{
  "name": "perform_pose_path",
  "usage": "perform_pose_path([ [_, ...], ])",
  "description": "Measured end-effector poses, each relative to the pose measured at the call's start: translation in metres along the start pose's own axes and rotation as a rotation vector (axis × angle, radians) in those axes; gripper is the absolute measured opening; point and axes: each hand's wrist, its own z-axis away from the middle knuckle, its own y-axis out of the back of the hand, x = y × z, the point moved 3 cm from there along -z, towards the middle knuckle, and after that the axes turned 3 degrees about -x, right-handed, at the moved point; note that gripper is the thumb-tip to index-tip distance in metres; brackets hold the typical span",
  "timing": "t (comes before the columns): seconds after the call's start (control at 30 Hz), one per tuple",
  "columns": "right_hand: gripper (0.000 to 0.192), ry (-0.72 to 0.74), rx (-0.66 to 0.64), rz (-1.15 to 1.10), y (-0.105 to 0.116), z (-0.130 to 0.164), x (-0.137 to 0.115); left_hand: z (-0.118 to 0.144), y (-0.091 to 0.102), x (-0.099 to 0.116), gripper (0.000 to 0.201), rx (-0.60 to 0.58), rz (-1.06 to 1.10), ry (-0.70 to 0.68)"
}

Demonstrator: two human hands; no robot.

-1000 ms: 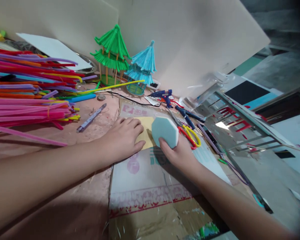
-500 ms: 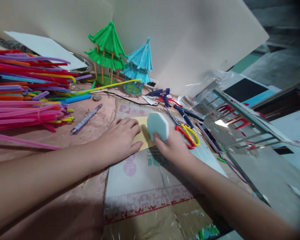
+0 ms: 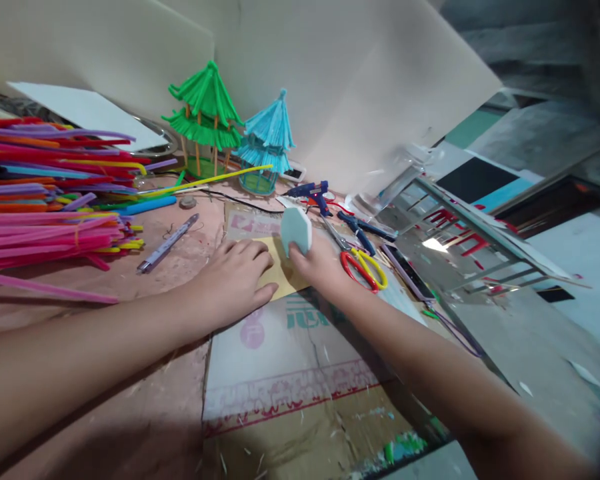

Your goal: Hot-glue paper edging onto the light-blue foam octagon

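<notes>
My right hand [image 3: 320,263] pinches the foam block [image 3: 296,231] upright while my left hand [image 3: 230,280] lies flat and open, so I'd pin the yellow sheet [image 3: 280,273] firmly on the counter [image 3: 180,267].

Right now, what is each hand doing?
Left hand: open, flat on the yellow sheet.
Right hand: closed on the foam octagon, held on edge above the sheet.

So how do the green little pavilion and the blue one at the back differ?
The green pavilion is taller, and its two roofs rest on bare wooden posts. The blue pavilion is shorter, stands to its right, and sits on a teal lattice base like a basket. Both have two tiers of fringed, pointed roofs and stand upright against the pale board.
</notes>
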Motion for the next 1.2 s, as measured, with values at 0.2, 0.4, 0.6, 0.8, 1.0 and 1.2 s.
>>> perform_pose_path([
  [0.2, 0.031, -0.002, -0.074, -0.026, 0.016, 0.039, -0.008, 0.001, 0.001, 0.0, 0.037, -0.022, 0.008, -0.019],
  [0.4, 0.029, -0.082, -0.005, -0.255, 0.002, 0.007, 0.0, 0.0, 0.003, 0.004, 0.034, -0.033, -0.002, -0.002],
  [0.6, 0.025, -0.198, 0.063, -0.538, 0.008, -0.011, 0.0, 0.002, 0.001, -0.002, 0.038, 0.033, 0.039, -0.011],
  [0.8, 0.025, -0.398, -0.036, -1.493, 0.011, 0.037, -0.008, -0.001, 0.005, -0.008, 0.034, 0.152, 0.116, -0.053],
  [1.0, 0.027, -0.365, -0.1, -1.611, 0.001, 0.039, -0.013, 0.0, 0.019, -0.003, 0.028, 0.3, 0.258, -0.13],
  [1.2, 0.032, -0.386, -0.126, -1.537, -0.002, 0.045, -0.012, 0.0, 0.021, -0.003, 0.026, 0.271, 0.463, -0.09],
])
